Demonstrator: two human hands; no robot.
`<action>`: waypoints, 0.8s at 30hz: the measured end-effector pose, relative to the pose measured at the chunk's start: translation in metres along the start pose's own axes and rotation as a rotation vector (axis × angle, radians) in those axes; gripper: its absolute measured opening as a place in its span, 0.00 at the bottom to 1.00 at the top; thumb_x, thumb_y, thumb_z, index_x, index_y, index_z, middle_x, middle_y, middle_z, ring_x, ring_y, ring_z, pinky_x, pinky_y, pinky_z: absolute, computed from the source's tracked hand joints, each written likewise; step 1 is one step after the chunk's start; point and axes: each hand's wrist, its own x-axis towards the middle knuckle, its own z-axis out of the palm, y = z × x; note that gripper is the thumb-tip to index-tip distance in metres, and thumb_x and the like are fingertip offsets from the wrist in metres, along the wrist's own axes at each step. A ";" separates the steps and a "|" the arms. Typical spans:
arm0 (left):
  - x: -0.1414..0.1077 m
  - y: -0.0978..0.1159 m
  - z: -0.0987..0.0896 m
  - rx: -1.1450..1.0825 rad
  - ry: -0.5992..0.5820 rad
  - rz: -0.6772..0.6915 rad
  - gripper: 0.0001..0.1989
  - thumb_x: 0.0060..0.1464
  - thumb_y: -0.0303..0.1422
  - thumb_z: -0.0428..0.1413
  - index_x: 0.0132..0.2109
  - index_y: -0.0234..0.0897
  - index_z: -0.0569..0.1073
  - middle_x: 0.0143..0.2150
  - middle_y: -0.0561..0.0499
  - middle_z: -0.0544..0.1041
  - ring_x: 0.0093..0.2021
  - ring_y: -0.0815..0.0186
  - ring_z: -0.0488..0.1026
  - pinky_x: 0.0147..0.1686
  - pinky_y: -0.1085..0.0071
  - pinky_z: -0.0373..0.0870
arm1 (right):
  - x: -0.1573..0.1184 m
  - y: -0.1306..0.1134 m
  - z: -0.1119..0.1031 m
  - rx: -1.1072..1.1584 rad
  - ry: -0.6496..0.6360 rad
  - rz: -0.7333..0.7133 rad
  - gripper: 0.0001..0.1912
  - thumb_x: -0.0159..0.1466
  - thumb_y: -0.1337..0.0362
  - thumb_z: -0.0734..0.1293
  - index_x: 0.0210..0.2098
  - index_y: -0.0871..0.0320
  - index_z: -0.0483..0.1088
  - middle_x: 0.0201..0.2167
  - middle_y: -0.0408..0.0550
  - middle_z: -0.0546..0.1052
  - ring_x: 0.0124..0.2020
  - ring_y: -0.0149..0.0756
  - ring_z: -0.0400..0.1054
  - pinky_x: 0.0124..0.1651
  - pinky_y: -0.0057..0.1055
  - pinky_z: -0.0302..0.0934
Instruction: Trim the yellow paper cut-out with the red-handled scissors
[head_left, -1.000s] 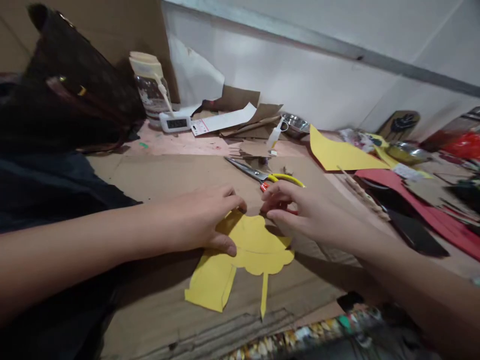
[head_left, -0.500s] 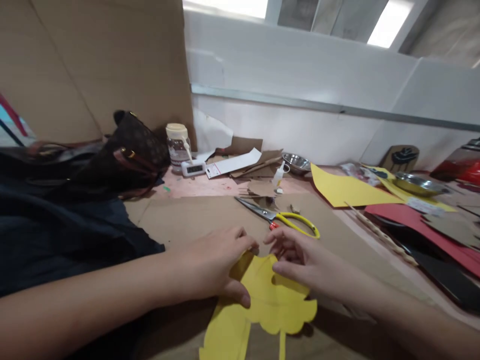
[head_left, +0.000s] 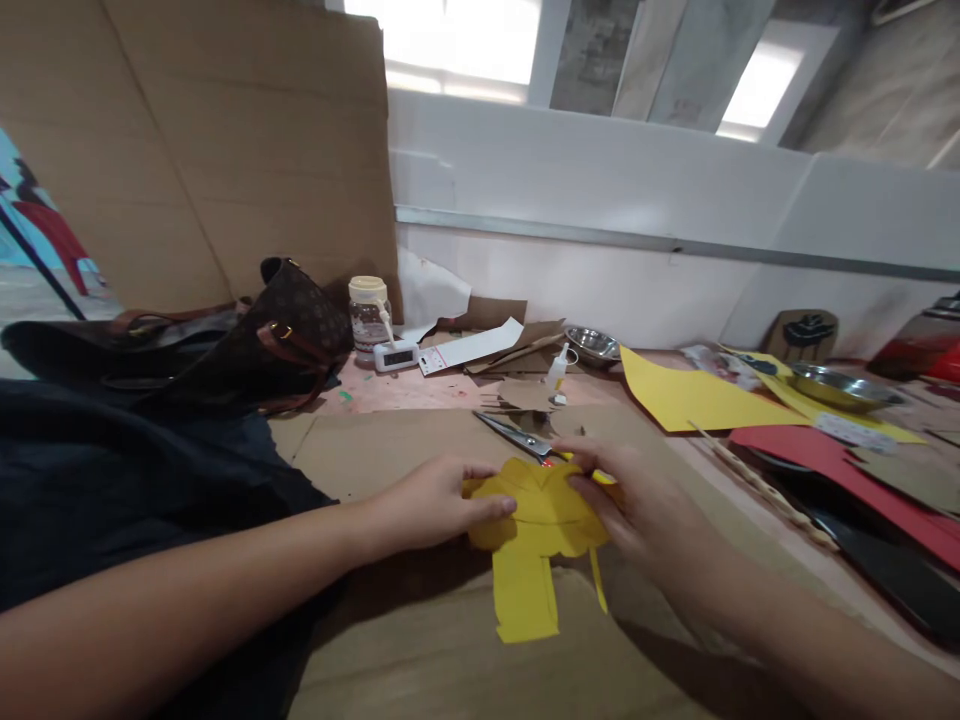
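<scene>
A yellow paper cutout (head_left: pixel 529 510) with scalloped edges, faint pencil lines, a wide tab and a thin strip hanging below is between my hands, over a brown cardboard sheet. My left hand (head_left: pixel 427 505) pinches its left side, thumb on top and fingers mostly behind. At the upper right edge, my right hand (head_left: pixel 630 490) grips the cutout with thumb and fingers. Scissors (head_left: pixel 514 435) lie just beyond; my right hand and the paper cover most of their yellow handle.
Behind the cardboard (head_left: pixel 360 440) stand a small glue bottle (head_left: pixel 557 372), a steel bowl (head_left: pixel 592 345), a digital timer (head_left: pixel 396 356) and a lidded jar (head_left: pixel 369 320). Yellow paper (head_left: pixel 697 395) and red paper (head_left: pixel 817 455) lie right. A brown handbag (head_left: pixel 307 310) and dark cloth (head_left: pixel 135 480) occupy the left.
The cutout has been lifted and turned, its tab now pointing down toward me. My right hand has closed on its right edge and now covers the scissors' handle. The view has tilted up slightly.
</scene>
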 end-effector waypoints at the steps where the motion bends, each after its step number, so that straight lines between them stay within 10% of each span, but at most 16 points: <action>1: 0.001 -0.002 0.000 -0.029 -0.016 -0.009 0.24 0.63 0.51 0.57 0.52 0.36 0.81 0.44 0.46 0.85 0.35 0.62 0.77 0.30 0.72 0.67 | 0.001 0.000 -0.001 -0.015 0.034 -0.048 0.18 0.75 0.67 0.60 0.60 0.52 0.73 0.51 0.54 0.83 0.49 0.47 0.79 0.51 0.47 0.75; 11: 0.003 -0.003 0.000 -0.220 -0.132 -0.035 0.26 0.58 0.57 0.61 0.43 0.36 0.82 0.35 0.49 0.80 0.31 0.66 0.71 0.32 0.72 0.68 | 0.005 -0.001 0.003 -0.125 -0.019 -0.195 0.18 0.75 0.71 0.58 0.56 0.56 0.76 0.46 0.55 0.83 0.48 0.47 0.77 0.50 0.45 0.74; 20: 0.008 -0.012 0.008 -0.344 0.108 -0.084 0.21 0.52 0.50 0.67 0.42 0.36 0.80 0.36 0.50 0.82 0.33 0.64 0.74 0.32 0.71 0.67 | 0.023 0.013 -0.018 0.279 0.210 0.074 0.15 0.76 0.56 0.62 0.59 0.52 0.68 0.51 0.55 0.80 0.53 0.45 0.76 0.56 0.46 0.71; 24: 0.013 -0.017 -0.002 -0.412 0.217 -0.072 0.24 0.48 0.50 0.71 0.43 0.36 0.79 0.40 0.49 0.84 0.36 0.63 0.78 0.36 0.70 0.70 | 0.037 0.046 -0.024 0.160 0.028 0.129 0.18 0.70 0.60 0.66 0.58 0.56 0.70 0.48 0.56 0.80 0.48 0.46 0.77 0.52 0.45 0.72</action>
